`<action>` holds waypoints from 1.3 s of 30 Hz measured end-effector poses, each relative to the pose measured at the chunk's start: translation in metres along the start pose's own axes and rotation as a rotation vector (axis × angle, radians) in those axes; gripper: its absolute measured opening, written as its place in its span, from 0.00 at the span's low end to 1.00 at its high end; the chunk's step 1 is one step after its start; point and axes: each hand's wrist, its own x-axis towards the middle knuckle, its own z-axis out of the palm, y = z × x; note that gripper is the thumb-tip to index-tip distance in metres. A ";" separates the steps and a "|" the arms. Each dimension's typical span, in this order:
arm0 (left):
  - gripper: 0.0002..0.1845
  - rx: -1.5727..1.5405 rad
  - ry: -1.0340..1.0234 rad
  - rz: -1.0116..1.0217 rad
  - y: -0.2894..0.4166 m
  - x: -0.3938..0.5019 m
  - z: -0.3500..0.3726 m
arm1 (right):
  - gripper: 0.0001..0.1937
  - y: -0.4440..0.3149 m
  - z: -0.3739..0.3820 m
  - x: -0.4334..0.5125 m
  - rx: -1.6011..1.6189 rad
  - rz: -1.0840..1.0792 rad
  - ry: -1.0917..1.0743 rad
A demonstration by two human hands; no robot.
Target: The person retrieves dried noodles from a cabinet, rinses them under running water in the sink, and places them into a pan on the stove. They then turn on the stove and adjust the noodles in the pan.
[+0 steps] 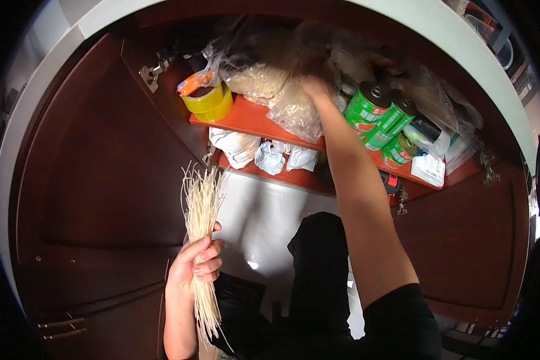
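Note:
A bundle of dried noodles (202, 202) stands upright in my left hand (198, 265), whose fingers are wrapped around its middle. My right arm reaches up into a dark red wooden cabinet. There my right hand (314, 83) is among clear plastic bags on the upper shelf; its fingers are blurred and in shadow, so its grip does not show. Just below it lies a crumpled clear plastic bag (297, 112). To its left, another clear bag (261, 83) holds pale dried noodles.
Yellow tape rolls (209, 104) sit at the upper shelf's left end, several green cans (366, 108) right of my forearm. White plastic bags (236, 146) lie on the lower shelf. Open cabinet doors (94, 157) with metal hinges (150, 76) flank me.

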 end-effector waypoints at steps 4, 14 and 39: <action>0.15 -0.013 0.048 0.030 -0.002 -0.003 -0.006 | 0.27 -0.007 -0.010 -0.009 0.070 -0.071 -0.046; 0.14 0.146 0.053 0.095 0.015 -0.012 -0.005 | 0.18 -0.066 -0.099 -0.101 0.113 -0.343 0.318; 0.15 0.103 0.211 0.099 -0.002 0.012 -0.038 | 0.18 -0.070 -0.137 -0.138 0.034 -0.131 0.091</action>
